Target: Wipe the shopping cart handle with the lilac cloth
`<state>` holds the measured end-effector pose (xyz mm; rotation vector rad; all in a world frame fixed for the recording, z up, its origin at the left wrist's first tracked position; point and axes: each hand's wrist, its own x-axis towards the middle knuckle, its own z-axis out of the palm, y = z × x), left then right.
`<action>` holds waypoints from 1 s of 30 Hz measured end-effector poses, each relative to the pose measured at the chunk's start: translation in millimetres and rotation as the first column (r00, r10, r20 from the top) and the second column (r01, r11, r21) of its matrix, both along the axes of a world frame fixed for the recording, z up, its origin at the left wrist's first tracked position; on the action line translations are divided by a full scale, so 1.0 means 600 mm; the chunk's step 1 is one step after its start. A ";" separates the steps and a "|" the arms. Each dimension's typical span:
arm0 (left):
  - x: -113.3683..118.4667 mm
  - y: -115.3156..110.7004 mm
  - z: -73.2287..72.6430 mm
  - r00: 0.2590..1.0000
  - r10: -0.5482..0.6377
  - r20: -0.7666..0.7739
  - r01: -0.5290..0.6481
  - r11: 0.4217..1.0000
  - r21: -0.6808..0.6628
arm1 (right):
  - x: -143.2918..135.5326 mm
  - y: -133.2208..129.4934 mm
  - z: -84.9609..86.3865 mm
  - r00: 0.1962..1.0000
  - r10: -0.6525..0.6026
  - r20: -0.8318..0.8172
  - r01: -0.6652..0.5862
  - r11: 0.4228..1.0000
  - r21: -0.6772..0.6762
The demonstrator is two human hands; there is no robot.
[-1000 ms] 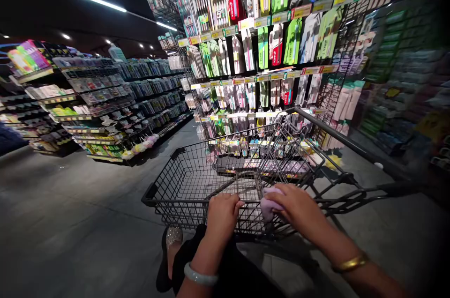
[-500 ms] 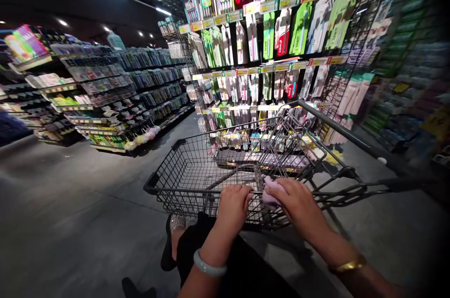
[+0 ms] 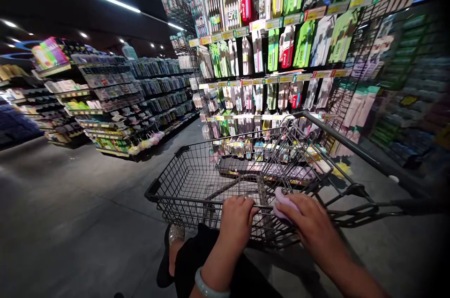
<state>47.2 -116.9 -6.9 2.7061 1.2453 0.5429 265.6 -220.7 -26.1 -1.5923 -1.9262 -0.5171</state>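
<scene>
A black wire shopping cart stands side-on in front of me, its basket bare wire mesh. My left hand is closed around the near top rail of the basket, a pale bangle on that wrist. Just to the right, my right hand grips a lilac cloth, folded over the same rail and pressed against it. Part of the cloth is hidden under the fingers. The cart's push handle runs off to the right, apart from both hands.
Beyond the cart rises a rack of packaged toothbrushes with price tags. Another stocked shelf unit stands to the left, across an aisle of grey floor. My shoe is beside the cart's near side.
My right hand has slid to the right along the rail with the cloth, widening the gap between my hands. The left hand keeps its hold. The view has shifted slightly.
</scene>
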 end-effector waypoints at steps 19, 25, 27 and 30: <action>-0.009 -0.002 -0.007 0.999 -0.022 0.025 0.022 0.999 0.024 | 0.022 -0.014 0.024 0.988 -0.080 -0.132 0.065 0.991 -0.118; -0.011 -0.002 -0.004 0.999 -0.023 0.023 0.023 1.000 0.019 | 0.013 -0.017 0.005 0.999 0.006 -0.039 -0.006 1.000 0.014; -0.012 -0.002 -0.002 0.999 -0.028 0.023 0.027 1.000 0.010 | 0.025 -0.021 0.003 0.998 0.067 -0.017 -0.068 0.998 -0.015; -0.013 -0.001 -0.001 0.999 -0.035 0.022 0.034 0.999 0.009 | 0.032 -0.013 0.016 0.996 -0.024 -0.083 0.014 0.993 -0.121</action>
